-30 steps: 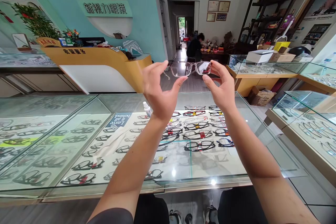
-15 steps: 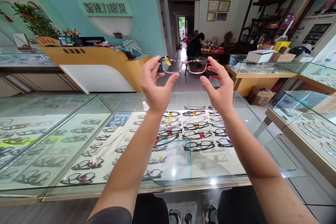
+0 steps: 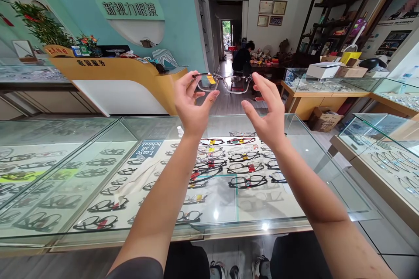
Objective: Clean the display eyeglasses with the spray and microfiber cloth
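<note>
A pair of glasses [image 3: 222, 83] with a dark upper rim and an orange sticker on one lens is held up above the glass display case [image 3: 209, 229]. My left hand [image 3: 194, 107] grips its left end, with the thumb below the frame. At its right end my right hand [image 3: 266, 109] has curled fingers on the frame, its thumb apart and lower. Rows of glasses [image 3: 248, 181] lie in the case beneath my forearms, some with red or yellow stickers. A pale cloth [image 3: 140, 178] lies among them.
A yellow and white counter [image 3: 124, 91] stands behind on the left. Further back a person in dark clothes [image 3: 242, 60] sits at a cluttered table. More glass cases [image 3: 327, 85] with boxes stand on the right. A small white bottle [image 3: 180, 131] is at the case's far side.
The glasses and both hands have moved slightly left. The frame has turned a little, and my right hand has shifted further inward than my left.
</note>
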`<state>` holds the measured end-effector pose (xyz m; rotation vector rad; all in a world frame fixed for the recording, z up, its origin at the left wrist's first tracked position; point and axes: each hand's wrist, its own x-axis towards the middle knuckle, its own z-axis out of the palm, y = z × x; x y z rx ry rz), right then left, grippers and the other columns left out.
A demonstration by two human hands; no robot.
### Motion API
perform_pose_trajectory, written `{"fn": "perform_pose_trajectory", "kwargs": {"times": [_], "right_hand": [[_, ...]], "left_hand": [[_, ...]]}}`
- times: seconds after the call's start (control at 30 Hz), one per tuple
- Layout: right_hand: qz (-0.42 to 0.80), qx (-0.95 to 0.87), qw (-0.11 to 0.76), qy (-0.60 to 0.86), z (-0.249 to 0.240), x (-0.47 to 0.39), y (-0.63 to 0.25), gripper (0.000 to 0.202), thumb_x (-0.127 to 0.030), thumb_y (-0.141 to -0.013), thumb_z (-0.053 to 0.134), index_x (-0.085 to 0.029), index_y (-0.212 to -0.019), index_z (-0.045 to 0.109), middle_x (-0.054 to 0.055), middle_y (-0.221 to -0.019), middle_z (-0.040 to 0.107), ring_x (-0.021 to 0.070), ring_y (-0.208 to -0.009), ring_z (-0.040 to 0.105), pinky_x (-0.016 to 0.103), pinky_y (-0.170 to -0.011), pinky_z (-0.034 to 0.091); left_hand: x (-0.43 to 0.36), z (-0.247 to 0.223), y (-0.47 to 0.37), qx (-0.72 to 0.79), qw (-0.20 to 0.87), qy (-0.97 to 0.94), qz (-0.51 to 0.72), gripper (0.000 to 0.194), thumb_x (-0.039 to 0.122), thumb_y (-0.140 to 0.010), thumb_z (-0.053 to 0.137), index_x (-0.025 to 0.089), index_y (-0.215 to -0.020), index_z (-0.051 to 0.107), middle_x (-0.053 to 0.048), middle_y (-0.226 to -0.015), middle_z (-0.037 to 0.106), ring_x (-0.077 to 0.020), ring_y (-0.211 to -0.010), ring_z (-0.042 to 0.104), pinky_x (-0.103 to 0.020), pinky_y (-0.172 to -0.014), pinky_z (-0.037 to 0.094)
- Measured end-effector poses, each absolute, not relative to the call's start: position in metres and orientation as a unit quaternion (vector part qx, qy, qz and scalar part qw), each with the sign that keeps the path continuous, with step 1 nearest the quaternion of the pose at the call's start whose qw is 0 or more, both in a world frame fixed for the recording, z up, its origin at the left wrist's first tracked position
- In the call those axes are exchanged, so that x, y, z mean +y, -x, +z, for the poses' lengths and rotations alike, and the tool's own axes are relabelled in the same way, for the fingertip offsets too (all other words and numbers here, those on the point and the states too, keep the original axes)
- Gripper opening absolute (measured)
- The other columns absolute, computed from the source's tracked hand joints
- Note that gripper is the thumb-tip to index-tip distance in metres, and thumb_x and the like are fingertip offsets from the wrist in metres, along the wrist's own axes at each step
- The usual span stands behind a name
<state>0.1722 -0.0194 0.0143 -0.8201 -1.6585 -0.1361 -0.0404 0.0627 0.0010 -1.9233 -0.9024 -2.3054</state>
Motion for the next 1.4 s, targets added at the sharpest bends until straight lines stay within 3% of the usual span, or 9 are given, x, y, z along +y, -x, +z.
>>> {"fn": "perform_pose_trajectory", "kwargs": {"times": [0.3, 0.8, 1.13, 1.4], "right_hand": [[-0.047, -0.715, 0.610, 0.340, 0.015, -0.021, -0.171, 0.061, -0.049, -0.106, 0.058, -0.038, -0.165, 0.051, 0.008, -0.168, 0.059, 0.0333, -0.146, 0.063, 0.054, -0.104, 0.066], [-0.025, -0.711, 0.610, 0.349, 0.011, -0.015, -0.172, 0.066, -0.048, -0.106, 0.058, -0.035, -0.170, 0.045, 0.010, -0.171, 0.059, 0.0310, -0.147, 0.065, 0.051, -0.102, 0.068], [0.061, -0.703, 0.629, 0.325, 0.000, -0.003, -0.171, 0.076, -0.050, -0.103, 0.065, -0.033, -0.173, 0.042, 0.012, -0.171, 0.059, 0.0311, -0.149, 0.067, 0.048, -0.103, 0.069], [0.080, -0.674, 0.652, 0.339, 0.003, -0.003, -0.171, 0.073, -0.059, -0.097, 0.076, -0.033, -0.162, 0.055, 0.012, -0.161, 0.067, 0.0323, -0.141, 0.070, 0.048, -0.100, 0.069]], "left_hand": [[0.056, 0.001, 0.038, -0.274, 0.013, 0.612, -0.741, 0.076, 0.073, -0.088, 0.081, 0.034, -0.146, 0.051, -0.016, -0.157, 0.059, -0.0346, -0.145, 0.066, -0.044, -0.095, 0.065], [0.031, 0.005, 0.025, -0.337, 0.121, 0.571, -0.739, 0.072, 0.055, -0.090, 0.085, 0.036, -0.149, 0.048, -0.013, -0.154, 0.058, -0.0321, -0.140, 0.064, -0.048, -0.095, 0.064], [0.010, 0.003, 0.014, -0.349, 0.217, 0.536, -0.737, 0.081, 0.047, -0.076, 0.100, 0.031, -0.140, 0.054, -0.015, -0.146, 0.059, -0.0391, -0.140, 0.060, -0.064, -0.114, 0.056], [0.006, 0.004, 0.010, -0.354, 0.196, 0.557, -0.725, 0.077, 0.050, -0.082, 0.092, 0.028, -0.142, 0.050, -0.017, -0.148, 0.056, -0.0390, -0.143, 0.054, -0.061, -0.118, 0.049]]}}
